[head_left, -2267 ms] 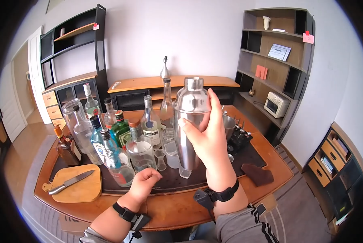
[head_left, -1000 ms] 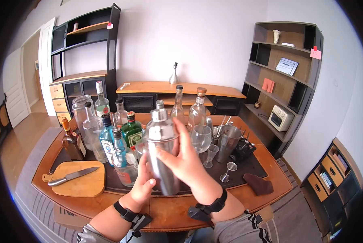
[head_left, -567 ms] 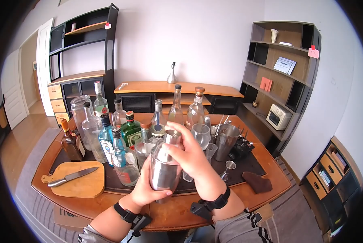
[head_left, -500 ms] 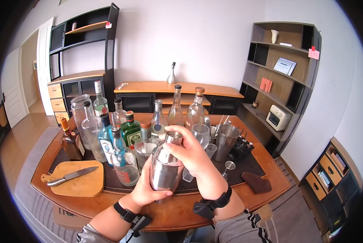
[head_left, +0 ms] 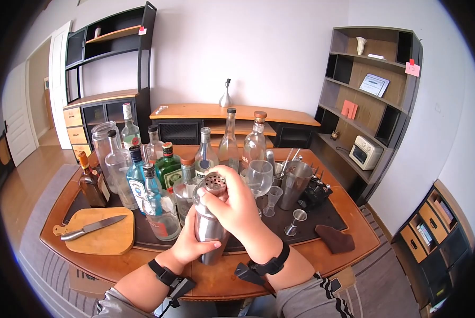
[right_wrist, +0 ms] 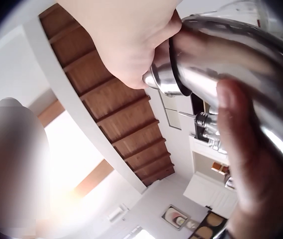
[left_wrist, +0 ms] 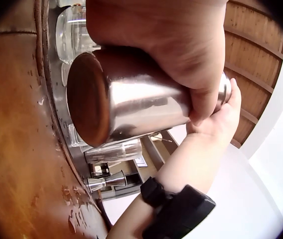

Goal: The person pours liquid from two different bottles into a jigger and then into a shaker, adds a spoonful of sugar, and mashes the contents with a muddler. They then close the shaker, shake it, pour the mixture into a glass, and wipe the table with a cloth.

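A steel cocktail shaker [head_left: 206, 229] is held between both hands over the table's front edge, leaning slightly. My left hand [head_left: 187, 243] grips its body from the left, thumb across the front. The fingers and thumb of my right hand [head_left: 241, 211] curl round the shaker's top. A perforated strainer [head_left: 215, 182] shows between them, its holes facing up. In the right wrist view a dark line separates the top metal piece [right_wrist: 166, 82] from the wider body. The small cap is hidden. In the left wrist view the shaker's round base [left_wrist: 87, 99] faces the camera.
Several bottles, among them a blue one [head_left: 136, 177] and a green one [head_left: 168, 167], crowd the table's left and middle. A knife [head_left: 95, 228] lies on a cutting board [head_left: 113, 245]. At right stand a mixing tin [head_left: 296, 185], a jigger [head_left: 295, 221] and a folded brown cloth [head_left: 334, 238].
The right hand has brought the shaker down to the left hand, which now holds its body. Since half a second ago the smooth cap top has given way to the perforated strainer.
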{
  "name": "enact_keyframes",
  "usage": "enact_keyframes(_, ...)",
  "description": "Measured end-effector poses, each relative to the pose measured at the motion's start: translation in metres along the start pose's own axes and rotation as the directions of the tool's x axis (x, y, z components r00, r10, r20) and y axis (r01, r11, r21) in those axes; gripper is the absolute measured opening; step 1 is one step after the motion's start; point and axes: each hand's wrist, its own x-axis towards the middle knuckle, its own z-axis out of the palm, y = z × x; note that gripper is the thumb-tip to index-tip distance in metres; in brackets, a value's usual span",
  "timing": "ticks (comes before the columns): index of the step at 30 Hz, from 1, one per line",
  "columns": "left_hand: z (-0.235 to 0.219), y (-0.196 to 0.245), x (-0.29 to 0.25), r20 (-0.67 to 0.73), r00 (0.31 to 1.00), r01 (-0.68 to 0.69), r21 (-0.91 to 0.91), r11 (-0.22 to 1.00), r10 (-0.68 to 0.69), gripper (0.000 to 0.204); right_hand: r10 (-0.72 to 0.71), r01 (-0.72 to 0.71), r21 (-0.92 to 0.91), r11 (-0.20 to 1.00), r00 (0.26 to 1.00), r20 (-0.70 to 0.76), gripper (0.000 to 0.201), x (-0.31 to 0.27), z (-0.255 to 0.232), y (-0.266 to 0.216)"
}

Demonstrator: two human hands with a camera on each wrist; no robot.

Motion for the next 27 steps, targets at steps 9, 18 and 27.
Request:
enact_keyframes(9,-0.005,0.002,0.001,0.049,0.991,-0.136,0.233,0.963,0.128,0.124,0.037,0.105,0.550,0.829,0.970,-0.242,0.036,0.007,-0.064,-0.035)
enact_keyframes(18,-0.004,0.003,0.000,0.042,0.993,-0.121,0.268,0.956,0.114,0.124,0.055,0.252,0.448,0.858,0.821,-0.568,0.033,-0.024,-0.157,-0.039)
enact_keyframes(27,0.000,0.008,0.001,0.039,0.996,-0.093,0.285,0.954,0.085,0.123,0.295,-0.428,-0.012,0.904,0.642,-0.707,0.027,-0.138,-0.255,0.062)
